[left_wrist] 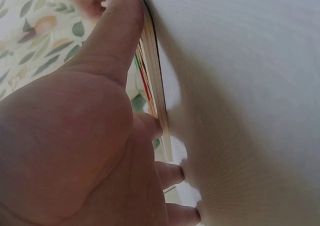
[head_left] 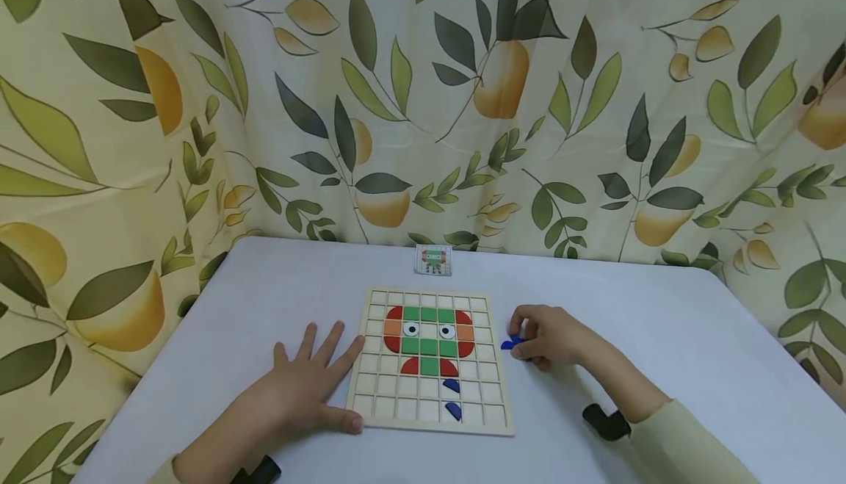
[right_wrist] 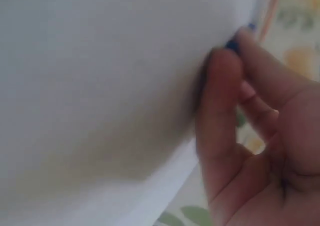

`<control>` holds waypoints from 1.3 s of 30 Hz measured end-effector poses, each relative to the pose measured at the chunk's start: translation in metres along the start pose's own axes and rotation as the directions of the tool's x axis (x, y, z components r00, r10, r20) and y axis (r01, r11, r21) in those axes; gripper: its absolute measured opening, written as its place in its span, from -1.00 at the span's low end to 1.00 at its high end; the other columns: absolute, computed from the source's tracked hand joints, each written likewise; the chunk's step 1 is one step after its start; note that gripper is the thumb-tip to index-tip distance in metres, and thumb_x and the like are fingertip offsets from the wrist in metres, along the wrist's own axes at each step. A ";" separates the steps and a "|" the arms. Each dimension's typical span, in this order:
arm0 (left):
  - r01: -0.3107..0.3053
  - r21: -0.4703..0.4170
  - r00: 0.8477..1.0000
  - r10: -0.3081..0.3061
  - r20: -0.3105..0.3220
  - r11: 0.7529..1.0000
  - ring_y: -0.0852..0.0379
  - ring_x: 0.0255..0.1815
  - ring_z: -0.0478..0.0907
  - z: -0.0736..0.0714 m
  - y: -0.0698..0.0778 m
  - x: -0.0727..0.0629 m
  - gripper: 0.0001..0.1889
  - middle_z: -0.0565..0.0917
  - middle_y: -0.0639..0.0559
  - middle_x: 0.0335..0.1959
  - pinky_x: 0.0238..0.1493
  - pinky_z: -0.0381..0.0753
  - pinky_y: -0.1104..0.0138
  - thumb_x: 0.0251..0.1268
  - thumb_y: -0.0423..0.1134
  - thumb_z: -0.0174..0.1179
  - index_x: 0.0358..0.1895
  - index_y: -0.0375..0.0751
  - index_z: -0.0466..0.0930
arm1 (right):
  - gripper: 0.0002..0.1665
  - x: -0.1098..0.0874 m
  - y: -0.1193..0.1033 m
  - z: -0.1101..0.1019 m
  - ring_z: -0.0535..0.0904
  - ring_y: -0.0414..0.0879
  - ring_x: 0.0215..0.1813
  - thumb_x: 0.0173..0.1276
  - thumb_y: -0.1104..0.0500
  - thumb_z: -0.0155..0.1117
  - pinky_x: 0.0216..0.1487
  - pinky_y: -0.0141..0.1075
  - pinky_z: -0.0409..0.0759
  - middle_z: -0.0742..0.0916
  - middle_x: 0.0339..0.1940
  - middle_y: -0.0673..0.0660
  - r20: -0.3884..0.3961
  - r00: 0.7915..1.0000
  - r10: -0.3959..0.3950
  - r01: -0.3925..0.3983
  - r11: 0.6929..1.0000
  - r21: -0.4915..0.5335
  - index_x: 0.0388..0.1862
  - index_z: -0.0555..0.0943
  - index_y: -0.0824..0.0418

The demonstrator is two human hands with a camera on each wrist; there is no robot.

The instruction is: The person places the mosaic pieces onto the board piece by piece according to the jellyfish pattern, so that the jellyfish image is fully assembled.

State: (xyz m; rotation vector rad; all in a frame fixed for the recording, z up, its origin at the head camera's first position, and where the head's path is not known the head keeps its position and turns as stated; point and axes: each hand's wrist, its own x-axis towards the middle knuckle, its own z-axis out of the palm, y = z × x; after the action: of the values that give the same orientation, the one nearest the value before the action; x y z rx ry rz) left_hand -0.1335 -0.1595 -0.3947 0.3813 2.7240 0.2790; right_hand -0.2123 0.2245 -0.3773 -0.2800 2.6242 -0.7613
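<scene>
A pale wooden grid board (head_left: 396,406) lies on the table with red, orange and green tiles and two eye tiles (head_left: 411,329) forming a figure. Below them on the grid are two blue quarter-round pieces, an upper blue piece (head_left: 452,385) and a lower blue piece (head_left: 453,411). My left hand (head_left: 300,385) rests at the board's left side with its fingers spread, thumb and index finger against the edge. Right of the board, my right hand (head_left: 554,333) pinches a small blue piece (right_wrist: 232,45) between thumb and index finger, mostly covered by them. Another bit of blue (head_left: 507,345) shows beside the fingertips.
A small picture card (head_left: 433,260) with a similar figure stands behind the board. White cloth (head_left: 297,278) covers the table, and a leaf-and-fruit patterned curtain (head_left: 423,139) hangs along its back. Black devices, one a wrist camera (head_left: 606,423), sit at both wrists.
</scene>
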 end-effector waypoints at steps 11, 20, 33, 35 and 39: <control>0.005 -0.004 1.000 -0.005 0.009 1.000 -0.46 0.59 -0.27 0.005 0.000 0.001 0.25 -0.09 -0.11 0.66 0.22 -0.21 -0.59 -0.28 0.62 0.25 0.60 0.22 0.02 | -0.69 0.021 0.003 -0.012 0.54 -0.05 -0.46 0.25 0.18 0.44 -0.44 -0.25 0.57 0.60 -0.37 0.13 -0.032 0.997 0.067 -0.066 0.997 0.040 -0.07 0.58 0.18; 0.022 0.002 1.000 -0.022 0.010 1.000 -0.45 0.59 -0.26 0.002 0.001 0.001 0.26 -0.08 -0.10 0.66 0.21 -0.22 -0.59 -0.30 0.60 0.28 0.60 0.24 0.03 | -0.92 0.009 0.006 -0.017 0.50 -0.09 -0.48 0.24 0.27 0.37 -0.46 -0.26 0.50 0.61 -0.46 0.06 -0.072 0.996 0.044 -0.045 0.999 -0.018 -0.29 0.64 0.19; 0.015 0.010 1.000 -0.015 -0.004 1.000 -0.46 0.59 -0.26 -0.007 0.002 0.001 0.24 -0.07 -0.11 0.65 0.22 -0.21 -0.59 -0.27 0.57 0.31 0.60 0.21 0.04 | -0.84 0.011 -0.001 -0.021 0.51 -0.06 -0.49 0.33 0.22 0.29 -0.43 -0.24 0.52 0.58 -0.43 0.10 -0.075 0.997 -0.010 0.013 0.999 0.039 -0.13 0.66 0.20; 0.016 0.003 1.000 -0.016 -0.002 1.000 -0.46 0.59 -0.25 -0.006 0.003 0.000 0.25 -0.06 -0.12 0.65 0.21 -0.21 -0.59 -0.28 0.57 0.32 0.60 0.20 0.05 | -0.81 0.010 -0.004 -0.021 0.52 -0.06 -0.46 0.37 0.23 0.26 -0.39 -0.23 0.56 0.59 -0.43 0.12 -0.066 0.997 -0.048 0.056 0.991 0.123 -0.08 0.67 0.24; 0.011 0.003 1.000 -0.011 0.004 1.000 -0.46 0.59 -0.24 -0.003 0.003 -0.001 0.25 -0.05 -0.11 0.65 0.20 -0.21 -0.60 -0.29 0.59 0.30 0.60 0.21 0.06 | -0.78 0.006 -0.012 -0.018 0.60 -0.03 -0.34 0.40 0.23 0.27 -0.26 -0.20 0.69 0.66 -0.30 0.19 -0.037 0.987 -0.155 0.159 0.938 0.309 -0.07 0.65 0.36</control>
State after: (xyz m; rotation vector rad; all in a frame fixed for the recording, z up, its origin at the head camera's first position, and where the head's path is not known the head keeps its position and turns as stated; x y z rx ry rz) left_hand -0.1332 -0.1575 -0.3910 0.3673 2.7223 0.2708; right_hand -0.2246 0.2208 -0.3589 -0.3967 2.4636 -1.2172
